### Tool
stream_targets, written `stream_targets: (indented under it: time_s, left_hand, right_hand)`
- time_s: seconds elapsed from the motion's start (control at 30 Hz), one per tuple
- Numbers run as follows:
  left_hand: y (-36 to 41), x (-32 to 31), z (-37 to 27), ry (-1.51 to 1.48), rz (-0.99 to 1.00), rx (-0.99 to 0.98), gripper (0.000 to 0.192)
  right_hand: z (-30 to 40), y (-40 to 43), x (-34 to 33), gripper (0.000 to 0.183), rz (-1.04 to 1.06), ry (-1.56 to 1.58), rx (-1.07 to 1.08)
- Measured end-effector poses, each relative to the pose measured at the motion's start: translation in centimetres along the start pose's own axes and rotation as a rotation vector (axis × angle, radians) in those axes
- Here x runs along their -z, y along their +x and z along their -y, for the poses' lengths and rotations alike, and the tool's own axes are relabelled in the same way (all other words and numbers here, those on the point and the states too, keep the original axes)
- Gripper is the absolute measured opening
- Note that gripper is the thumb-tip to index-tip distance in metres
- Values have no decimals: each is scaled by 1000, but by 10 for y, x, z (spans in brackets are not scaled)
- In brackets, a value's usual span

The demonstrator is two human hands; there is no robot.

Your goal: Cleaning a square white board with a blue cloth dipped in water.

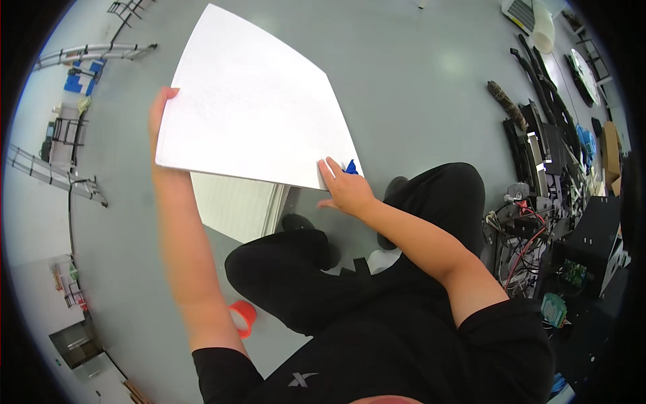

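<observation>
A large flat white board (252, 101) is held up in front of me. My left hand (164, 108) grips its left edge, the thumb on the front face and the other fingers hidden behind. At the lower right corner my right hand (348, 188) has its fingers over the front face and its thumb below the bottom edge. A small blue piece (351, 167) shows just behind the fingers of that hand; what it is I cannot tell. Below the board, pale panels (237, 204) with layered edges lie on the floor.
A red roll of tape (244, 319) is on the floor beside my bent leg. Wires and metal parts (525, 222), black hoses (542, 86) and a cardboard box (610, 154) crowd the right side. Aluminium ladders (96, 53) stand along the left wall.
</observation>
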State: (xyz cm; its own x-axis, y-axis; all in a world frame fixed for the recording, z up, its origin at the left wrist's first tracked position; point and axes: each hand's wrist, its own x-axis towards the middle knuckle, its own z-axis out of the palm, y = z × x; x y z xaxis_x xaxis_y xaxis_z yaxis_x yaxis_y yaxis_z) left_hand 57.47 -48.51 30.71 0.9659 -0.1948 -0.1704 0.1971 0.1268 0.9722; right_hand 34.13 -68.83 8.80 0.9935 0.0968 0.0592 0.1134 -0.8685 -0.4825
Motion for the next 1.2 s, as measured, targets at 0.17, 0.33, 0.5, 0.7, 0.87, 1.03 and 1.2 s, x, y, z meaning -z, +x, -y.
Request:
stream_targets:
  time_s: [0.17, 0.33, 0.5, 0.7, 0.87, 1.03, 1.2]
  left_hand:
    - [26, -70, -44, 139, 177, 15, 38]
    - [93, -61, -27, 70, 118, -348, 57]
    - [11, -58, 169, 375, 273, -225, 59]
    - [-34, -156, 234, 487, 521, -232, 120]
    - [-28, -191, 235, 321, 404, -284, 122]
    - [-15, -192, 238, 246, 325, -355, 110]
    - [-29, -183, 199, 226, 368, -357, 105]
  right_hand:
    - [-12, 29, 30, 68, 35, -109, -43]
    - [-22, 61, 90, 40, 10, -3, -120]
    - [-39, 105, 155, 28, -103, -17, -155]
    - [-58, 147, 188, 26, -191, -50, -174]
    - [-50, 166, 194, 27, -206, -74, -210]
    - [-58, 191, 208, 30, -297, -142, -199]
    - [-48, 211, 236, 30, -256, -232, -215]
